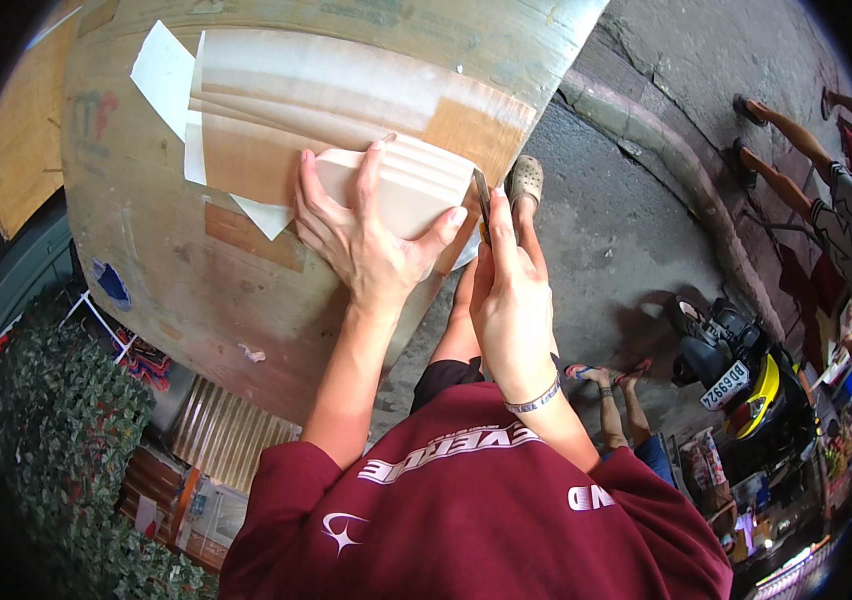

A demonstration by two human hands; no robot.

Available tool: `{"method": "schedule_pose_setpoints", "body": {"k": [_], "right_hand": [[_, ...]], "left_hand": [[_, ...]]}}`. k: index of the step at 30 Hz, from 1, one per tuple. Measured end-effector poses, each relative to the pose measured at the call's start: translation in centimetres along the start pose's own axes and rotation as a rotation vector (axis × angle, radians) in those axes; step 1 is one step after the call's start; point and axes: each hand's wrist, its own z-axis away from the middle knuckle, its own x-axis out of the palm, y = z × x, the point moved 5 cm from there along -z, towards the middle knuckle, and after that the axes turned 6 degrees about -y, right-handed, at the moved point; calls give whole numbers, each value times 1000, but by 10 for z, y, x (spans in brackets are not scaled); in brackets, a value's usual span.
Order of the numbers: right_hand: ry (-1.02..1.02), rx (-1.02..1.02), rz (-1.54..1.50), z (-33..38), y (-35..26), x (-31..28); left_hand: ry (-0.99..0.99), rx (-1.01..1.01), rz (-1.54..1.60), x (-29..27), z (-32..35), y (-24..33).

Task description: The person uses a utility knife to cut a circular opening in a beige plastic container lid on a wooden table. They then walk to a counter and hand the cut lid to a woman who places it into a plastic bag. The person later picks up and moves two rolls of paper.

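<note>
Left hand [361,235] lies flat, fingers spread, on a pale block [401,185]; right hand [511,300] grips a knife [482,205] beside it.

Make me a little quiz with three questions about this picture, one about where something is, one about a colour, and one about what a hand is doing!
1. Where does the left hand rest?
A. on the pale stack of sheets
B. on the scooter
C. on the hedge

2. What colour is the shirt?
A. green
B. dark red
C. white

3. What is the right hand doing?
A. hanging open
B. waving
C. gripping a knife

Answers:
1 A, its fingers spread over the stack on the wooden board.
2 B, maroon cloth fills the lower edge.
3 C, its fingers close round the handle, blade at the stack's edge.
</note>
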Motion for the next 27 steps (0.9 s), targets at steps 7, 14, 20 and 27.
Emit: {"method": "schedule_pose_setpoints", "body": {"k": [7,14,20,27], "right_hand": [[33,-15,16,9,2,4],[27,-5,38,12,5,6],[38,-17,30,13,2,2],[11,-5,8,16,3,-3]], "left_hand": [[13,26,7,-1,2,-1],[15,31,-6,-1,0,0],[9,25,-14,-2,0,2],[-4,16,-23,-4,4,2]]}}
